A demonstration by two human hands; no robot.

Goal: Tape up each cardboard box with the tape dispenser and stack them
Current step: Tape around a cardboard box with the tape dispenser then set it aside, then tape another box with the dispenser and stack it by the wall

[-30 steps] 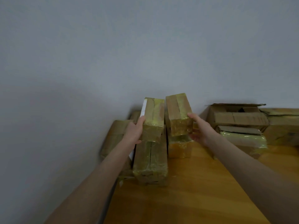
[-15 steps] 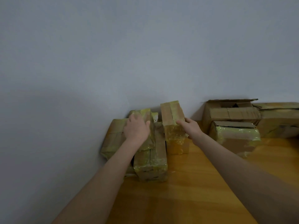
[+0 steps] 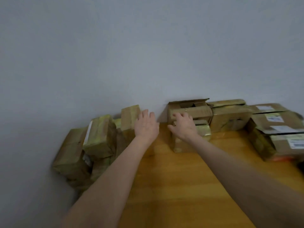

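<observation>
Head view: left hand (image 3: 146, 126) beside taped box (image 3: 130, 117); right hand (image 3: 185, 127) over second box (image 3: 203, 131); both hands' fingers (image 3: 145, 113) spread.

A wooden table (image 3: 172, 186) meets the wall. Left of the left hand (image 3: 146, 125) taped boxes (image 3: 98, 134) crowd together. Beneath the right hand (image 3: 185, 125) sits a small taped box (image 3: 203, 131), an open-flapped box (image 3: 194, 109) just behind it. Labelled boxes (image 3: 279, 127) lie further right.

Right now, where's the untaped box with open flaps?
Head view, right of centre: the open box sits against the wall, behind the right hand.
</observation>
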